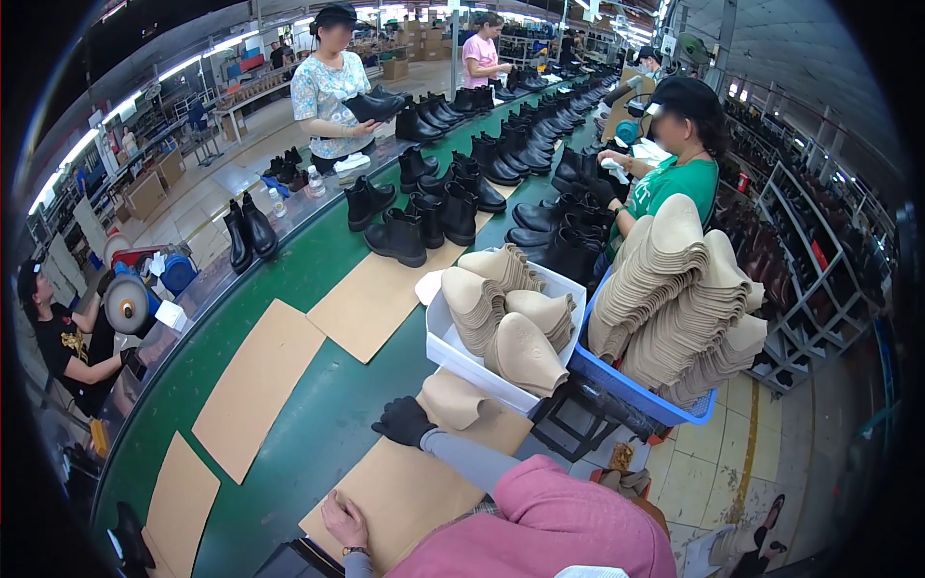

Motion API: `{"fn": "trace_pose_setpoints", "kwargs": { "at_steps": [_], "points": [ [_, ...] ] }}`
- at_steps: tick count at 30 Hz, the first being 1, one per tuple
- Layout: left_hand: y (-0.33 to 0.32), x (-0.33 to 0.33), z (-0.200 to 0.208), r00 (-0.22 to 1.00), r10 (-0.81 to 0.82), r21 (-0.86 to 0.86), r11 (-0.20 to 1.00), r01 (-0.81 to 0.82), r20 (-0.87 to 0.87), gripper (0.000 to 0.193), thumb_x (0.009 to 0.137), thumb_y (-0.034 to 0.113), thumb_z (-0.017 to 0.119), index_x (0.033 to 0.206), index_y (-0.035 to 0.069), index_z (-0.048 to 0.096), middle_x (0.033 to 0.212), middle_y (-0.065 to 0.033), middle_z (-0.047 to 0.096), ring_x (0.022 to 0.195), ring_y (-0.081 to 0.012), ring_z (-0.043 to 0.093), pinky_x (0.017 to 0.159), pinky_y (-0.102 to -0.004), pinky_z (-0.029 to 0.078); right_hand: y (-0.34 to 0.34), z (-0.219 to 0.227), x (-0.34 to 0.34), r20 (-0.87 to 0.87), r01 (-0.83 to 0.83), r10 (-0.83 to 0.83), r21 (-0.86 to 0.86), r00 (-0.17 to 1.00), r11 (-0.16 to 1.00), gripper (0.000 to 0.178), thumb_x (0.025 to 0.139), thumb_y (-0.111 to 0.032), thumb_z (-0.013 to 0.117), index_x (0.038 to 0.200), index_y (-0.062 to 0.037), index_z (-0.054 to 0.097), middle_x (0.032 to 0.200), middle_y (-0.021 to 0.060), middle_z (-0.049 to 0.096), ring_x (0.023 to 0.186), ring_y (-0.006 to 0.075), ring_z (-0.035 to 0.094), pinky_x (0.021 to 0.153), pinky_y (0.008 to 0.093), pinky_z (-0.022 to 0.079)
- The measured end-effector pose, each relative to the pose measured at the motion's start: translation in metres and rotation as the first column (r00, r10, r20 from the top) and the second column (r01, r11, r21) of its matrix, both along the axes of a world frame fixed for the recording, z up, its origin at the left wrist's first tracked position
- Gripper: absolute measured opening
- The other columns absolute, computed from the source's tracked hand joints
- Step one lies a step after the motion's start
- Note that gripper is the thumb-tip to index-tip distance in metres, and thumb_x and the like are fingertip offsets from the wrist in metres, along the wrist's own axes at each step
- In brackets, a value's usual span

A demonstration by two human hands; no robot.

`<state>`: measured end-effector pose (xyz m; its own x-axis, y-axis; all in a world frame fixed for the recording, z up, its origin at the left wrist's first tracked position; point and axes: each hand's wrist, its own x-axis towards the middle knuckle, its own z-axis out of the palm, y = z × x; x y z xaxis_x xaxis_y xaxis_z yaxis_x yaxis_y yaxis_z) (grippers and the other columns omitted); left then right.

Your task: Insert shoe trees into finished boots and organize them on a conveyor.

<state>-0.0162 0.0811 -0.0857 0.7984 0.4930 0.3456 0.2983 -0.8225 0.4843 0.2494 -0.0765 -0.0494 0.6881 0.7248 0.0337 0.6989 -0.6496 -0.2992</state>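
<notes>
My right hand point(403, 421), in a black glove with a grey sleeve, grips the edge of a beige moulded shoe piece point(455, 398) lying on a brown cardboard sheet point(405, 486) on the green conveyor belt point(318, 424). On the same sheet, nearer to me, my bare left hand point(344, 520) lies flat with a watch on the wrist. Just right of the gloved hand stands a white bin point(453, 352) with several stacks of the same beige pieces.
A blue crate point(626, 390) heaped with beige pieces stands right of the white bin. More cardboard sheets point(258, 385) and black boots point(397, 236) lie along the belt. Workers stand on both sides of it. Shoe racks point(805, 279) line the right.
</notes>
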Motion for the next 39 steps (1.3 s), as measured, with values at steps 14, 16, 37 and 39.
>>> {"fn": "trace_pose_setpoints", "kwargs": {
  "at_steps": [14, 16, 37, 39],
  "points": [
    [0.0005, -0.0009, -0.0007, 1.0, 0.011, 0.008, 1.0, -0.011, -0.005, 0.041, 0.081, 0.005, 0.061, 0.121, -0.004, 0.053, 0.079, -0.0147, 0.05, 0.074, -0.0313, 0.051, 0.072, -0.0454, 0.042, 0.0013, 0.0006, -0.001, 0.001, 0.003, -0.003, -0.011, 1.0, 1.0, 0.045, 0.093, -0.049, 0.05, 0.079, -0.0134, 0.074, 0.09, 0.0087, 0.068, 0.091, 0.0263, 0.062, 0.081, 0.0426, 0.045],
    [0.0002, 0.0002, 0.0011, 1.0, 0.007, 0.01, 1.0, -0.007, -0.012, 0.041, 0.082, 0.005, 0.061, 0.121, -0.004, 0.053, 0.079, -0.0145, 0.05, 0.074, -0.0309, 0.051, 0.072, -0.0452, 0.042, 0.0011, 0.0018, -0.0003, -0.007, 0.008, -0.009, -0.026, 1.0, 1.0, 0.046, 0.093, -0.049, 0.05, 0.079, -0.0134, 0.074, 0.09, 0.0086, 0.067, 0.091, 0.0263, 0.062, 0.082, 0.0427, 0.045],
    [0.0003, 0.0, 0.0001, 1.0, 0.018, -0.003, 1.0, -0.018, -0.009, 0.039, 0.083, 0.006, 0.061, 0.12, -0.003, 0.055, 0.08, -0.015, 0.052, 0.074, -0.0315, 0.052, 0.072, -0.0457, 0.043, -0.0009, 0.0038, -0.0015, -0.004, -0.004, 0.004, -0.012, 1.0, 1.0, 0.044, 0.093, -0.049, 0.051, 0.079, -0.0139, 0.074, 0.091, 0.0082, 0.067, 0.091, 0.026, 0.062, 0.081, 0.0424, 0.044],
    [0.0007, -0.0004, 0.0005, 1.0, 0.018, 0.0, 1.0, -0.018, -0.016, 0.039, 0.083, 0.006, 0.061, 0.12, -0.003, 0.055, 0.08, -0.015, 0.052, 0.074, -0.0314, 0.052, 0.072, -0.0457, 0.043, -0.0005, 0.0054, -0.0018, -0.014, -0.004, 0.003, -0.038, 1.0, 0.999, 0.045, 0.093, -0.05, 0.051, 0.08, -0.0136, 0.074, 0.092, 0.0079, 0.068, 0.092, 0.0259, 0.062, 0.082, 0.0425, 0.044]
  ]
}}
